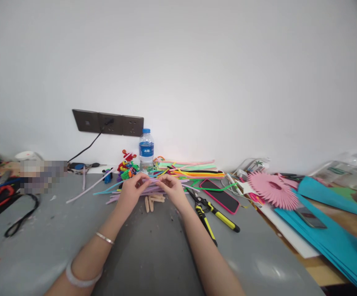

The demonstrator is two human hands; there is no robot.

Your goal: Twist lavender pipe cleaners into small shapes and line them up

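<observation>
Lilac pipe cleaner (151, 180): held up between both hands, above the far part of the grey bench (154, 263), just in front of the water bottle.
Left hand (134, 187): thumb and fingertips pinched together on the pipe cleaner.
Right hand (172, 190): pinching it too, close beside the left.
Handling: probably very light, fuzzy and easily bent, with a thin wire core that should keep a bend; best taken in a fingertip pinch, since squeezing could flatten the fuzz.
Water bottle (147, 152): upright by the wall, blue cap on; clear inside, fill level uncertain.
Clear plastic packaging (339, 176): far right, contents too blurred to tell.
</observation>
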